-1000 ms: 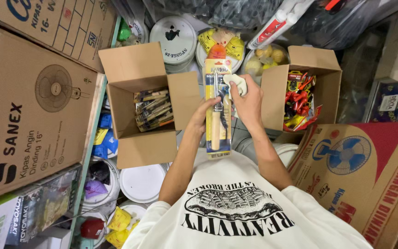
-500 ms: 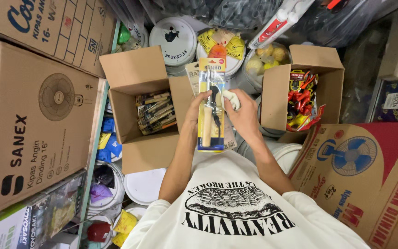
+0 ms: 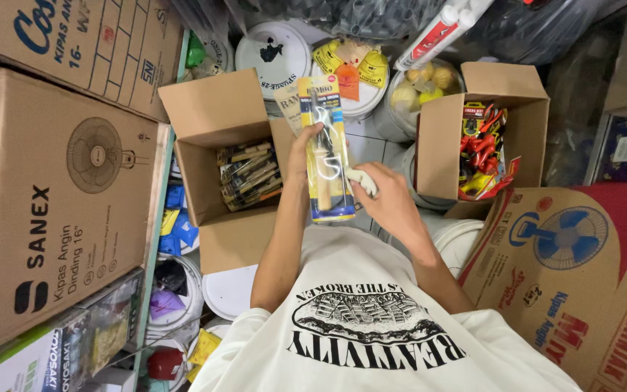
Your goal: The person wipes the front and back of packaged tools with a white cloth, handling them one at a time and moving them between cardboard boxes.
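My left hand (image 3: 300, 149) holds a long yellow blister pack (image 3: 326, 145) upright in front of me; a tool with a wooden handle is sealed inside. A second card sits behind it. My right hand (image 3: 393, 207) grips a small white object (image 3: 363, 181) pressed against the pack's right edge. To the left, an open cardboard box (image 3: 212, 109) holds several similar packs (image 3: 250, 174). On the right, another open box (image 3: 448, 138) is filled with red and yellow packaged tools (image 3: 482, 149).
Large fan cartons stand at the left (image 3: 52, 203) and lower right (image 3: 575, 268). White bucket lids (image 3: 273, 54), a tub of yellow balls (image 3: 422, 83) and a sealant tube (image 3: 437, 29) crowd the far side. Buckets and bags fill the floor at lower left.
The pack has shifted slightly left and down. My right hand slid from the pack's top down to its middle right edge, carrying the white object.
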